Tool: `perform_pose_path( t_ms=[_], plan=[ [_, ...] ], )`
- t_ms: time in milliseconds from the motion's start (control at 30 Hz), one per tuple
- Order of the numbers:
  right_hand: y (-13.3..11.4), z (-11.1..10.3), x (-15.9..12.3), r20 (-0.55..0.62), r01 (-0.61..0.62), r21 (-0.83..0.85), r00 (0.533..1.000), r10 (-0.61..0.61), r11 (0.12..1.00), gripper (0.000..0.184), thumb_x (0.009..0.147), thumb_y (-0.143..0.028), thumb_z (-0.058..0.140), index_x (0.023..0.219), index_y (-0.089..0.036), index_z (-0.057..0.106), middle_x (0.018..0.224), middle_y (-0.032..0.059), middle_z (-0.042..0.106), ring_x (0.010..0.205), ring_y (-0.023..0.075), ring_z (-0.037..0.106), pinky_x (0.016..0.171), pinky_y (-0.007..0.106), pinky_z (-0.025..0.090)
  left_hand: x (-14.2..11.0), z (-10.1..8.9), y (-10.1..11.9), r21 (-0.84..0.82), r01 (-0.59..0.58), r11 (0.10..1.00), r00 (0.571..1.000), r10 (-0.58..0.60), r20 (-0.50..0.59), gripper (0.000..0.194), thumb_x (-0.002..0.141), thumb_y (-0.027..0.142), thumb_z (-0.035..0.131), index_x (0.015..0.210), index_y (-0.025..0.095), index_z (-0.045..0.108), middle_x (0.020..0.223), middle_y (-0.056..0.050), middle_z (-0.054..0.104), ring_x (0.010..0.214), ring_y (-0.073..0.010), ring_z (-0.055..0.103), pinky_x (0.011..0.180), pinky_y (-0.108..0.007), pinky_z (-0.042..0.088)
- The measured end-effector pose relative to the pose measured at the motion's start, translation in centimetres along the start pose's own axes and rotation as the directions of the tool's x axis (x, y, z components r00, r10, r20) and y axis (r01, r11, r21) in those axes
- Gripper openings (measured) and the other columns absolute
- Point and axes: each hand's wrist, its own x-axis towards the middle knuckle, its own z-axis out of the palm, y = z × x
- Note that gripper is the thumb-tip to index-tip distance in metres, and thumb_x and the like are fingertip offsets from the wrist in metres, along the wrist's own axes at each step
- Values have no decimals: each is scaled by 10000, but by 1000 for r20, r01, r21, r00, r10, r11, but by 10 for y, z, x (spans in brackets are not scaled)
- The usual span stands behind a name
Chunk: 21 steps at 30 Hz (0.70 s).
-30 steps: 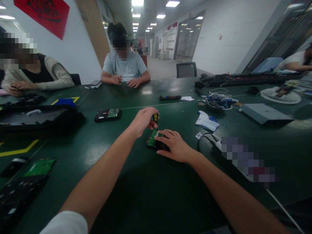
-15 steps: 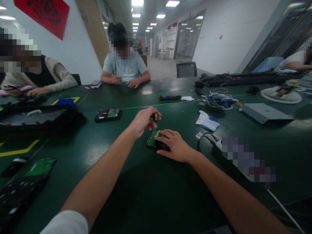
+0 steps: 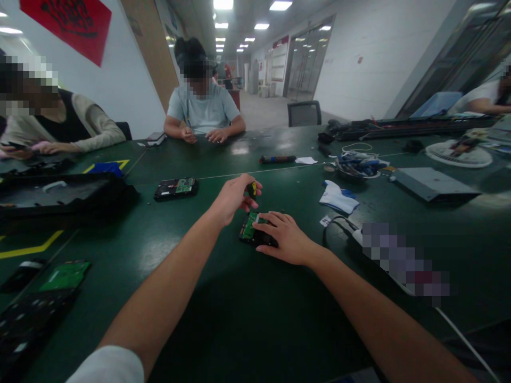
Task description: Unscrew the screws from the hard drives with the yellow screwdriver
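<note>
Hard drive [image 3: 248, 229] on the tabletop [image 3: 239, 298]. Left hand [image 3: 232, 199], fingers curled around a yellow-and-black tool [image 3: 253, 190], lies just beyond the hard drive's far edge; tool tip indistinct. Right hand [image 3: 290, 239], loosely spread, grasps nothing and covers the hard drive's right side.

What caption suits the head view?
Left hand grips a yellow-and-black tool above a green circuit board; right hand steadies it.

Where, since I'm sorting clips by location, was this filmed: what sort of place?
Probably an electronics workshop: the left hand holds a yellow-and-black screwdriver near a hard drive under the right hand, and another hard drive lies on the green table.
</note>
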Motion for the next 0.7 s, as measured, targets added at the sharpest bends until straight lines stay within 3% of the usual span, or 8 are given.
perform_pose_path(
  t_ms=[100, 200, 333, 467, 700],
  plan=[
    [0, 0, 0, -3, 4, 2, 1000, -4, 1000, 643, 959, -561, 672, 1515, -254, 572, 1619, 131, 471, 1481, 421, 398, 1187, 619, 338, 1, 1, -1, -84, 48, 995, 998, -45, 38, 242, 895, 386, 521, 917, 168, 625, 869, -73, 724, 477, -125, 605, 427, -239, 390],
    [0, 0, 0, -7, 9, 2, 1000, -9, 1000, 637, 961, -563, 667, 1515, -263, 571, 1616, 128, 476, 1481, 418, 399, 1185, 626, 337, 2, 2, 0, -105, 65, 992, 998, -66, 0, 193, 896, 372, 520, 898, 187, 572, 843, -78, 741, 468, -137, 615, 425, -240, 389],
    [1, 1, 0, -3, 6, -1, 1000, -6, 1000, 642, 960, -565, 670, 1515, -258, 570, 1619, 136, 470, 1481, 418, 398, 1186, 628, 331, 1, 1, 2, -40, 30, 999, 998, -33, -62, 220, 894, 346, 502, 850, 167, 622, 824, -70, 717, 500, -124, 623, 462, -234, 416],
    [0, 0, 0, -3, 5, 0, 1000, -5, 1000, 654, 954, -560, 683, 1518, -250, 569, 1616, 141, 471, 1476, 417, 405, 1187, 617, 333, 1, -1, 0, 23, -13, 1000, 998, 14, -57, 274, 899, 360, 501, 829, 153, 668, 834, -64, 686, 501, -113, 606, 449, -237, 398],
    [0, 0, 0, -1, 3, -3, 1000, -3, 1000, 644, 955, -557, 681, 1516, -259, 572, 1613, 135, 477, 1479, 421, 401, 1188, 627, 330, 5, -3, -4, -89, 68, 994, 997, -70, -25, 254, 913, 398, 500, 847, 169, 587, 882, -103, 731, 467, -134, 605, 418, -252, 385]
  ],
)
